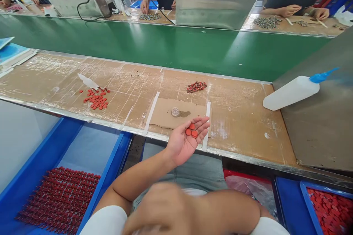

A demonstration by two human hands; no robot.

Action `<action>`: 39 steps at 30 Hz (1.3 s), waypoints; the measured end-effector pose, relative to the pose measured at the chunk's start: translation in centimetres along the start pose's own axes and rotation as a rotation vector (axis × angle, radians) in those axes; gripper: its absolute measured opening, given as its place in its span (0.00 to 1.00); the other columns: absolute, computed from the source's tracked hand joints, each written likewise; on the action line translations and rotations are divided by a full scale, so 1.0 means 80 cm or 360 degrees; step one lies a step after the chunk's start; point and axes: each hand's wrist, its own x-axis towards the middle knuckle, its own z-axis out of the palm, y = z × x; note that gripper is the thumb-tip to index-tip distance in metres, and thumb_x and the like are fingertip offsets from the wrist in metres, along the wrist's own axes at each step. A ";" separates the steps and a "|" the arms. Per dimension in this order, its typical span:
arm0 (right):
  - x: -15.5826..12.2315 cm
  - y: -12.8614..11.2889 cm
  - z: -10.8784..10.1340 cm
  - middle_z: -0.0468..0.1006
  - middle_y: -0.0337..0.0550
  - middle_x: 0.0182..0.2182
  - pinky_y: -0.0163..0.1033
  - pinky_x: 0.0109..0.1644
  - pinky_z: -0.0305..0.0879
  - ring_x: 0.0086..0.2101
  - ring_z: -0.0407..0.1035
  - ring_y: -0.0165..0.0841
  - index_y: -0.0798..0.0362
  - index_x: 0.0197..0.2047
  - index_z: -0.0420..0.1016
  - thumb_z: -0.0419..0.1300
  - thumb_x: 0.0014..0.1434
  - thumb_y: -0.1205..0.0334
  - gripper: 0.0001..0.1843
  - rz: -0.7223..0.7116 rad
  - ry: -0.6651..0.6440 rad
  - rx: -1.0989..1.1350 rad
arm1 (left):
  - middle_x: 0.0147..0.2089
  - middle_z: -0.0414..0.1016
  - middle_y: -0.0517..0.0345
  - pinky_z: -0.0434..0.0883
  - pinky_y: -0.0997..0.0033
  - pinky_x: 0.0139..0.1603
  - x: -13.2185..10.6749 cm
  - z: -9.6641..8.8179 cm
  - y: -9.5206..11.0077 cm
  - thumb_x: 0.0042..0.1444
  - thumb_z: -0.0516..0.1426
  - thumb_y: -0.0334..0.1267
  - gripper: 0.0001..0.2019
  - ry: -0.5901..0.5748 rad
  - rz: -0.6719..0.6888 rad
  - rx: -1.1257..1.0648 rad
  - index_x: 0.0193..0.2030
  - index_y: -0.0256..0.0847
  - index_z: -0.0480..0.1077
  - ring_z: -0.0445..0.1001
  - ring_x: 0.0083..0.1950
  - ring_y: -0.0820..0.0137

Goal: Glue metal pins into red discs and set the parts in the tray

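Cradling red discs (194, 133) in the upturned, uncurled left hand (180, 141) above the near edge of the surface (237, 136), probably to prevent spills, with the right hand (162, 205) too blurred to tell its grip.

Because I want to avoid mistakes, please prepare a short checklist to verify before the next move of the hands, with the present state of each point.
1. Red discs secure in the left hand: ok, three visible on the upturned palm.
2. Right hand free: cannot tell, it is blurred near the body.
3. Cardboard piece fixed: ok, tape strips run along both sides.
4. Cardboard clean: not ok, a dark stain spreads beside the small round container.
5. Contents of that container: cannot tell, too small.
6. Pile of small parts at hand: ok, just beyond the cardboard.
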 end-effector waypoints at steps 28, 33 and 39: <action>-0.058 0.097 -0.011 0.74 0.31 0.18 0.24 0.17 0.52 0.15 0.57 0.17 0.52 0.37 0.78 0.76 0.45 0.61 0.17 0.1973 0.1543 0.2074 | 0.35 0.79 0.55 0.68 0.80 0.29 -0.029 -0.065 -0.023 0.48 0.69 0.37 0.14 0.0130 0.0430 0.0173 0.42 0.36 0.80 0.66 0.26 0.81; -0.049 0.102 -0.002 0.73 0.32 0.18 0.25 0.18 0.48 0.15 0.52 0.17 0.53 0.35 0.74 0.76 0.47 0.58 0.17 0.1991 0.1436 0.2199 | 0.25 0.74 0.60 0.65 0.83 0.26 -0.026 -0.074 -0.019 0.48 0.70 0.39 0.13 0.0150 0.0534 0.0280 0.40 0.37 0.81 0.62 0.24 0.83; -0.043 0.147 -0.026 0.79 0.41 0.24 0.32 0.23 0.61 0.22 0.68 0.28 0.54 0.39 0.76 0.75 0.44 0.50 0.23 0.1795 0.1249 0.0954 | 0.37 0.78 0.55 0.72 0.85 0.31 -0.019 -0.070 0.013 0.55 0.67 0.35 0.09 0.0225 0.0574 -0.0066 0.43 0.36 0.79 0.72 0.31 0.81</action>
